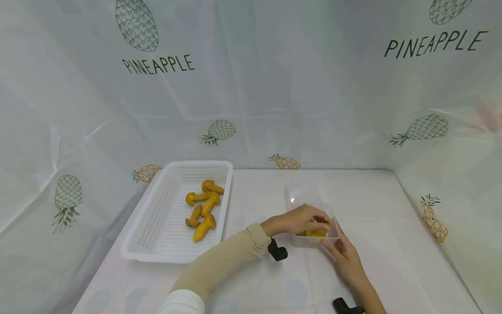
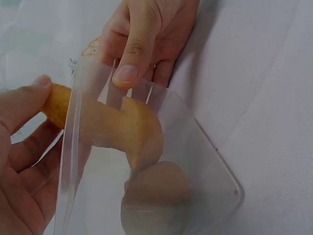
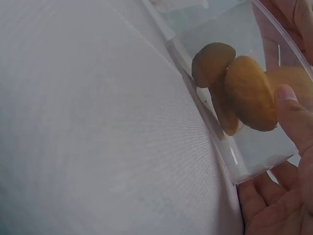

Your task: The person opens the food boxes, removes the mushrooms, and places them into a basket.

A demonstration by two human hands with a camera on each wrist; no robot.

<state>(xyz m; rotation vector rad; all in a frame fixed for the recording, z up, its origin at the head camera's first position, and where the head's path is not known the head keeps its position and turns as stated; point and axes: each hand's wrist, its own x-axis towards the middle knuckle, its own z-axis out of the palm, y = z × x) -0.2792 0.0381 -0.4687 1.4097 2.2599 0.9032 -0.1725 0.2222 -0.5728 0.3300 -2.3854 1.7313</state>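
A yellow-brown mushroom [image 2: 57,105] is pinched by its stem in my left hand [image 1: 300,219], its cap inside a clear plastic box [image 1: 310,243]. Through the box wall, that cap [image 3: 250,93] overlaps a second, browner mushroom [image 3: 212,63] inside. My right hand [image 1: 347,257] grips the box at its right front corner, with the thumb [image 2: 128,73] against one wall and the other fingers [image 3: 252,200] round the outside. In the head view, my left hand partly hides the contents of the box.
At the left stands a white perforated basket [image 1: 157,218] with several yellow mushrooms [image 1: 205,226] in it. The clear lid [image 1: 302,194] stands open behind the box. Pineapple-printed sheeting [image 1: 255,87] hangs along the table's back and sides. Black wrist mounts [image 1: 277,250] show at both wrists.
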